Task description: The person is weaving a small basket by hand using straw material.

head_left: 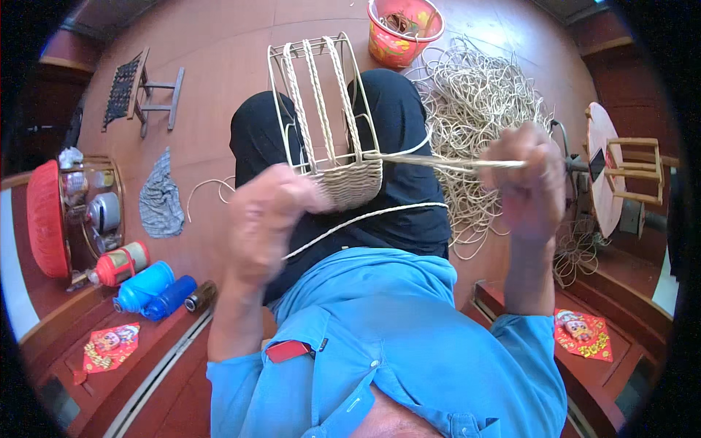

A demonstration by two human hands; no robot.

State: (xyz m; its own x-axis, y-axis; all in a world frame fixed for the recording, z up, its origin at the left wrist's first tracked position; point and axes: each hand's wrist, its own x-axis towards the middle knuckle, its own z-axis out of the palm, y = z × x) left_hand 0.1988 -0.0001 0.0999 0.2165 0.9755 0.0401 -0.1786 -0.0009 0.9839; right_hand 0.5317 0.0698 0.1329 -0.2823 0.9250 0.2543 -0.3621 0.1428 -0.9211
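Note:
A wire basket frame (pixel 374 139) rests across my lap, its near end covered with tight tan weaving (pixel 354 185). Three twisted cord strips (pixel 316 102) run along its length. My left hand (pixel 272 212), blurred, is closed at the woven end's left corner, its fingers against the weave. Out to the right, my right hand (pixel 531 175) is closed round tan cord strands (pixel 453 162) stretched taut from the basket's right corner. That hand is blurred too. Another pale cord (pixel 365 214) curves over my thighs below the basket, one end passing behind my left hand.
A big heap of loose cord (pixel 478 109) covers the floor at right, beside a red bucket (pixel 405 36). At left are a stool (pixel 142 91), a grey cloth (pixel 161 197) and several flasks, one light blue (pixel 144 287). A round board with a wooden frame (pixel 604 168) stands far right.

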